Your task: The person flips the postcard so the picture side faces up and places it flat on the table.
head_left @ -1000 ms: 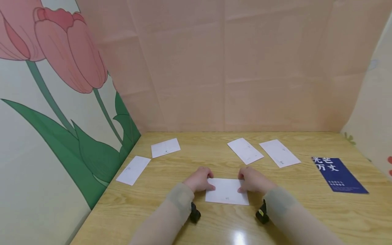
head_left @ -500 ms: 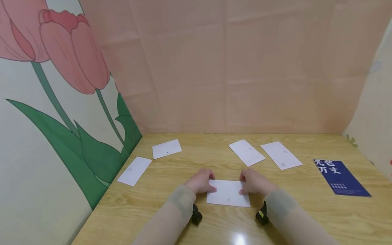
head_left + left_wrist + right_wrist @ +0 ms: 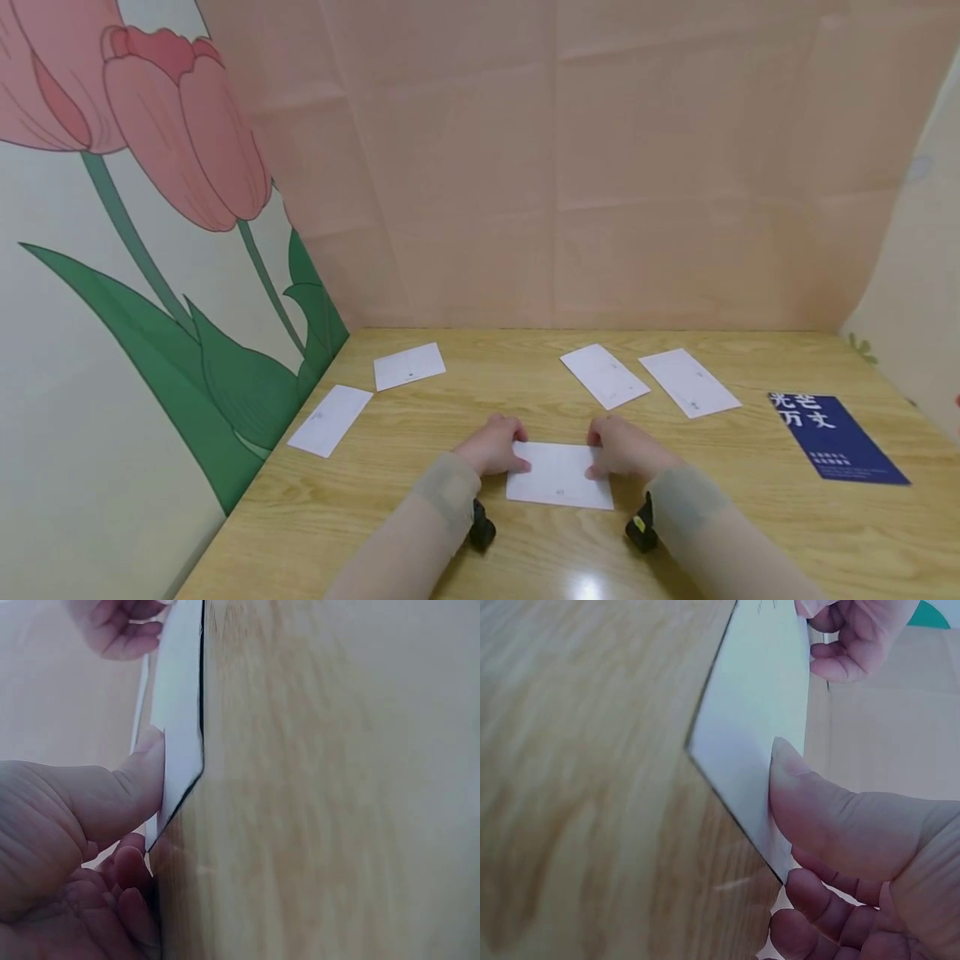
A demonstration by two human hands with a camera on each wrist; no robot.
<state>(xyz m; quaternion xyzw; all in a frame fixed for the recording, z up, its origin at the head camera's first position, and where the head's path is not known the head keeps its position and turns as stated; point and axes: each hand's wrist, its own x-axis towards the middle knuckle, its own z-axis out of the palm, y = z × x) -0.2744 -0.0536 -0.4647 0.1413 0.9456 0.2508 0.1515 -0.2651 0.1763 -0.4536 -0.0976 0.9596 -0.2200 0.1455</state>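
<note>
A white card [image 3: 561, 482] with a small faint mark lies at the front middle of the wooden table, one long side toward me. My left hand [image 3: 491, 444] pinches its left end near the far corner. At the right end, my right hand [image 3: 628, 448] grips it the same way. In the left wrist view the left thumb [image 3: 124, 791] presses on the card's face, with fingers curled at its edge. The right wrist view has the right thumb [image 3: 832, 810] on top too, the other fingers partly hidden below the edge.
Two white cards, a slanted one [image 3: 330, 421] and a flatter one [image 3: 409, 367], lie at the left. Two more, a nearer-centre card [image 3: 604, 376] and an outer card [image 3: 690, 382], lie at the back right. A blue printed card [image 3: 840, 437] lies far right. A pink sheet [image 3: 555, 167] hangs behind.
The whole head view has shifted slightly, so everything sits a little lower and further right in it. Both hands keep their hold on the white card, which stays in place on the table.
</note>
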